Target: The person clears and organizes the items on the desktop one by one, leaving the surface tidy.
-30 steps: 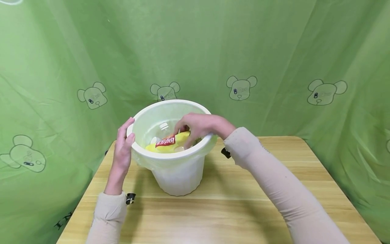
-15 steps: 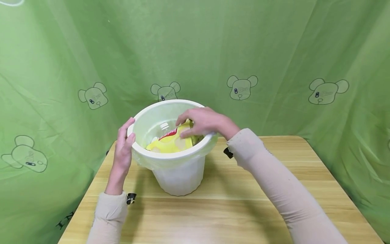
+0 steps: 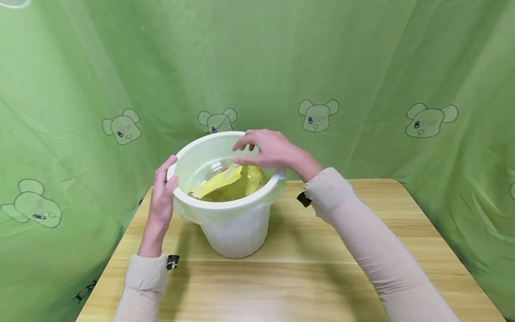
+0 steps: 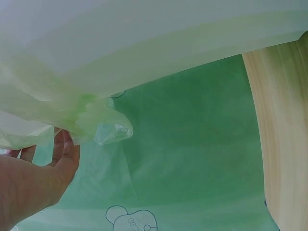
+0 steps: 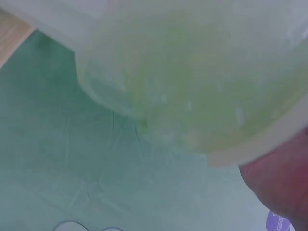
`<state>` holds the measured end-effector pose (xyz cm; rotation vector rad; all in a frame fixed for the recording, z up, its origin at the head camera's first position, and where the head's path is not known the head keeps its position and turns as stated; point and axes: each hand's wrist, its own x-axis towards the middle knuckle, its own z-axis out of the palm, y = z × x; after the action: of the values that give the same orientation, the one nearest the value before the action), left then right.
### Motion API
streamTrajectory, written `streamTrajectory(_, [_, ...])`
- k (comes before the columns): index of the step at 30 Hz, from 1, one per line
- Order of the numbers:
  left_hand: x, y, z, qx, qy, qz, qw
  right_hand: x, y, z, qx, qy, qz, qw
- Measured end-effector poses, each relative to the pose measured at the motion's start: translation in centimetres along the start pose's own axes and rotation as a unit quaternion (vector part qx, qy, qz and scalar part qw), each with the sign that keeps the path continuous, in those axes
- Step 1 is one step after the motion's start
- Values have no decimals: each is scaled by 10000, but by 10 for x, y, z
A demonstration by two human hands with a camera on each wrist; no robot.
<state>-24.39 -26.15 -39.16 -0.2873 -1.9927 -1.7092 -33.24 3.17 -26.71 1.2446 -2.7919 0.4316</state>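
Observation:
In the head view a white trash can (image 3: pixel 237 232) with a pale green plastic liner (image 3: pixel 197 154) folded over its rim stands tilted on the table. My left hand (image 3: pixel 162 197) grips the rim at the left, thumb near and fingers outside. The left wrist view has its fingers against the hanging liner (image 4: pixel 91 120). Inside the can lies a yellow chip bag (image 3: pixel 219 181), turned so its lettering is mostly hidden. Just above it my right hand (image 3: pixel 269 150) hovers over the right rim, thumb and fingers apart; the thumb is close to the bag's upper edge.
A clear bottle with a white cap (image 3: pixel 216 167) lies in the can behind the chip bag. Light wood shows on the table (image 3: pixel 249 290). A green curtain (image 3: pixel 257 67) with bear prints hangs around the back and sides.
My right hand has risen and its fingers have come off the chip bag. The bag has rolled over, so its red label is mostly out of sight. My left hand stays put.

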Motion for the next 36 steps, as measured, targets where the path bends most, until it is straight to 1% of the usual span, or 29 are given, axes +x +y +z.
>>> streamTrajectory(4, [0, 0, 0, 11, 9, -4, 10000, 2, 1, 8, 467, -266, -203, 9983])
streamTrajectory(7, [0, 0, 0, 19, -21, -28, 10000, 1, 4, 12, 793, -421, -277, 9956])
streamTrajectory(12, [-1, 0, 0, 17, -53, -21, 10000, -2, 9, 12, 1299, -588, -428, 9889])
streamTrajectory(15, [0, 0, 0, 47, -31, 7, 10000, 0, 9, 12, 1378, -691, -546, 9865])
streamTrajectory(17, [-1, 1, 0, 66, -28, 11, 10000, 2, 9, 12, 1303, -710, -597, 9871])
streamTrajectory(19, [0, 0, -1, 80, -22, -2, 10000, 5, 7, 13, 1223, -740, -611, 9878])
streamTrajectory(23, [0, -1, -1, 87, -12, -17, 10000, 10, 5, 16, 1233, -892, -569, 9867])
streamTrajectory(31, [-1, -1, 1, 57, 14, -26, 10000, 12, 5, 18, 1617, -1087, -722, 9782])
streamTrajectory(36, [-1, 1, 1, 22, 80, -21, 10000, 15, 2, 19, 1610, -1322, -738, 9753])
